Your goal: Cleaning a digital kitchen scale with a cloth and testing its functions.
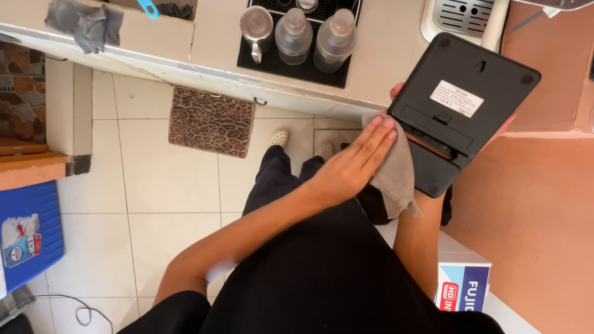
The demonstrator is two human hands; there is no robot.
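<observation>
On counter mat (322, 77): jug (256, 28), two bottles (293, 36); contents unclear. Left hand (352, 167) flat on cloth (393, 170); right hand (396, 93) grips scale (470, 105).

A single head-worn camera looks steeply down the person's own body to the white tiled floor (154, 185); it sits close above both forearms; the pale counter's (210, 37) front edge crosses the top of the view; there is no second view to overlap it.
</observation>
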